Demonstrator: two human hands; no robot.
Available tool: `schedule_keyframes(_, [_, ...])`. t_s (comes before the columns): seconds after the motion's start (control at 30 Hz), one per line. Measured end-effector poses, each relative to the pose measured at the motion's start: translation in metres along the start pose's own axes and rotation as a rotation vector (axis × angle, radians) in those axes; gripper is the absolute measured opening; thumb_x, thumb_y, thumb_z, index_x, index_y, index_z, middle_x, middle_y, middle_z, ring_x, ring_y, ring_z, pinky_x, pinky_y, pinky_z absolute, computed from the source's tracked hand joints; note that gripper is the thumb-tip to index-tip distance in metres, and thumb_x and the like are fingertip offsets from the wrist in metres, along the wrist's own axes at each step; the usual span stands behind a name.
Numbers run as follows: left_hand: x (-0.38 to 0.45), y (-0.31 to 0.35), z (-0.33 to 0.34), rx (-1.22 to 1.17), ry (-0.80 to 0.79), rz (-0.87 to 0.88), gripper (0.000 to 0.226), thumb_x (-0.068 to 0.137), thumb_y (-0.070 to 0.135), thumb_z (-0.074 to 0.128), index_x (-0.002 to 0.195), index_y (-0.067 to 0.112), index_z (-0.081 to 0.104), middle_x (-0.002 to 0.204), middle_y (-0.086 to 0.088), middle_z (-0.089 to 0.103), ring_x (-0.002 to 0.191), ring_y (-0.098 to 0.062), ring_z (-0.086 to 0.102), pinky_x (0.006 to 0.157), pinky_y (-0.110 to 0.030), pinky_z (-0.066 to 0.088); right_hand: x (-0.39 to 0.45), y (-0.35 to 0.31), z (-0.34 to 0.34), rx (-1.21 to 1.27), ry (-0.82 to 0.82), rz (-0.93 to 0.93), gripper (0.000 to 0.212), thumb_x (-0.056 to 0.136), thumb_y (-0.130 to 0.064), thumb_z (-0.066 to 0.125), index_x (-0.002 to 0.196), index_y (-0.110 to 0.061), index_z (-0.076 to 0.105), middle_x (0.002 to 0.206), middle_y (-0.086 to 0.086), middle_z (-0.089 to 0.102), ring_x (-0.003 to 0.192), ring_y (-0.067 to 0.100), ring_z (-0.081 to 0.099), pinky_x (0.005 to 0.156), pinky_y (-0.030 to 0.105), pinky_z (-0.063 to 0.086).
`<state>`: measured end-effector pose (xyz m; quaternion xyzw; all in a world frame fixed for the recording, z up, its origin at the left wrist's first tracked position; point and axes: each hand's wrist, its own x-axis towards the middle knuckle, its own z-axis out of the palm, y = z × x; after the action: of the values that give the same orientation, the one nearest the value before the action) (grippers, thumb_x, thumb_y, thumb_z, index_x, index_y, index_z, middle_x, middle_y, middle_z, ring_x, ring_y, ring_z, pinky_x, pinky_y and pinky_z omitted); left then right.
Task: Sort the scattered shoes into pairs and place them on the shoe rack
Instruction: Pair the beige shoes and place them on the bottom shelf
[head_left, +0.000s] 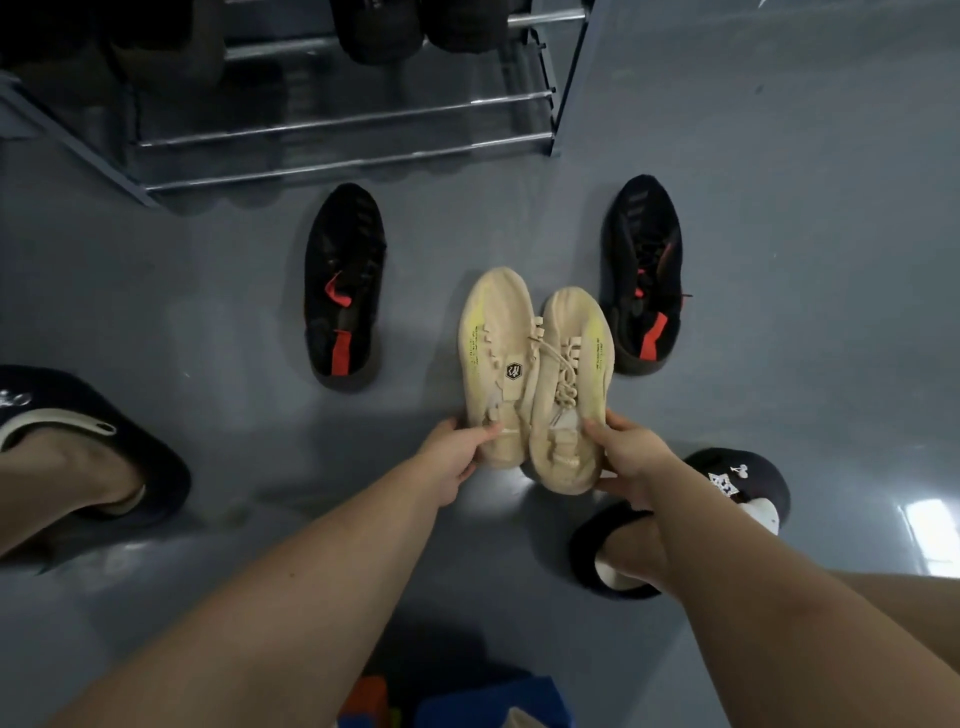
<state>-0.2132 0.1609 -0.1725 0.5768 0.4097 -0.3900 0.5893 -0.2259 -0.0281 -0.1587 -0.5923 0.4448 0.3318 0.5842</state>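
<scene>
Two cream sneakers sit side by side at the centre of the grey floor, toes pointing away from me. My left hand (457, 457) grips the heel of the left cream sneaker (493, 343), and my right hand (626, 457) grips the heel of the right cream sneaker (569, 364). A black sneaker with red tabs (344, 283) lies to their left, and its match (641, 275) lies to their right. The metal shoe rack (343, 122) stands at the top, its lower bars bare and dark shoes (421, 26) on an upper tier.
My feet wear dark slippers, one at the left edge (98, 447) and one at lower right (727, 499). Blue and orange fabric (457, 701) shows at the bottom edge. Open grey floor spreads to the right of the rack.
</scene>
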Motion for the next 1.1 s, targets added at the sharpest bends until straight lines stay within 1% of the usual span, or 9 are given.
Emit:
schedule_keyframes(0.13, [-0.007,0.0,-0.007,0.02,-0.011,0.086,0.039,0.09,0.019,0.062,0.127,0.012,0.055,0.112,-0.001,0.063,0.086,-0.009,0.054,0.079,-0.023,0.043,-0.006,-0.008,-0.001,0.023,-0.035,0.008,0.032,0.099,-0.027,0.048,0.13,-0.024,0.054,0.097,-0.001,0.065,0.083,0.018,0.06,0.063,0.033,0.049])
schedule_keyframes(0.3, [-0.03,0.016,-0.032,-0.135,-0.12,0.062,0.035,0.096,0.005,0.048,0.13,-0.002,0.048,0.131,-0.017,0.055,0.12,-0.029,0.053,0.09,-0.036,0.047,-0.024,-0.017,0.016,0.128,-0.036,0.005,0.033,0.098,-0.027,0.05,0.129,-0.016,0.055,0.094,0.003,0.065,0.083,0.021,0.061,0.061,0.034,0.048])
schedule_keyframes(0.37, [-0.043,0.016,-0.048,-0.155,-0.155,0.069,0.033,0.096,0.004,0.047,0.128,-0.004,0.048,0.122,-0.017,0.059,0.114,-0.029,0.056,0.089,-0.037,0.045,-0.031,-0.022,0.022,0.149,-0.049,-0.031,0.034,0.098,-0.025,0.05,0.131,-0.018,0.054,0.095,0.002,0.064,0.084,0.021,0.06,0.062,0.035,0.049])
schedule_keyframes(0.47, [-0.062,0.009,-0.073,-0.179,-0.207,0.096,0.03,0.096,0.005,0.047,0.125,-0.005,0.049,0.098,-0.011,0.063,0.09,-0.022,0.061,0.087,-0.037,0.047,-0.043,-0.027,0.038,0.132,-0.087,-0.106,0.035,0.099,-0.024,0.049,0.133,-0.024,0.053,0.097,-0.002,0.065,0.087,0.019,0.061,0.066,0.035,0.05])
schedule_keyframes(0.57, [-0.074,0.006,-0.095,-0.223,-0.195,0.158,0.03,0.095,0.006,0.049,0.123,-0.005,0.051,0.096,-0.011,0.064,0.086,-0.021,0.062,0.075,-0.032,0.056,-0.059,-0.031,0.057,0.135,-0.145,-0.139,0.031,0.099,-0.024,0.048,0.129,-0.025,0.053,0.098,-0.002,0.064,0.087,0.018,0.059,0.064,0.034,0.05])
schedule_keyframes(0.73, [-0.097,0.013,-0.123,-0.302,-0.161,0.27,0.032,0.095,0.007,0.049,0.125,-0.004,0.052,0.089,-0.009,0.067,0.079,-0.019,0.064,0.065,-0.027,0.058,-0.084,-0.041,0.084,0.158,-0.203,-0.194,0.025,0.1,-0.024,0.046,0.122,-0.025,0.056,0.096,-0.001,0.064,0.088,0.018,0.059,0.086,0.041,0.051])
schedule_keyframes(0.87, [-0.111,0.016,-0.142,-0.427,-0.129,0.326,0.032,0.095,0.006,0.05,0.125,-0.005,0.05,0.064,-0.003,0.072,0.055,-0.013,0.069,0.056,-0.026,0.058,-0.102,-0.047,0.107,0.1,-0.25,-0.227,0.025,0.099,-0.025,0.047,0.121,-0.023,0.057,0.098,0.001,0.065,0.088,0.019,0.06,0.074,0.037,0.052])
schedule_keyframes(0.97, [-0.12,0.017,-0.161,-0.462,-0.111,0.362,0.033,0.094,0.006,0.05,0.126,-0.004,0.05,0.078,-0.007,0.07,0.057,-0.013,0.069,0.058,-0.026,0.058,-0.114,-0.052,0.128,0.044,-0.265,-0.268,0.025,0.099,-0.026,0.047,0.122,-0.024,0.057,0.1,0.001,0.065,0.089,0.02,0.06,0.071,0.036,0.052])
schedule_keyframes(1.1, [-0.131,0.019,-0.181,-0.505,-0.124,0.402,0.034,0.096,0.006,0.048,0.128,-0.004,0.047,0.099,-0.012,0.064,0.08,-0.021,0.064,0.084,-0.037,0.049,-0.125,-0.059,0.15,0.009,-0.264,-0.324,0.026,0.099,-0.026,0.047,0.122,-0.026,0.057,0.1,0.001,0.065,0.089,0.02,0.06,0.073,0.036,0.052])
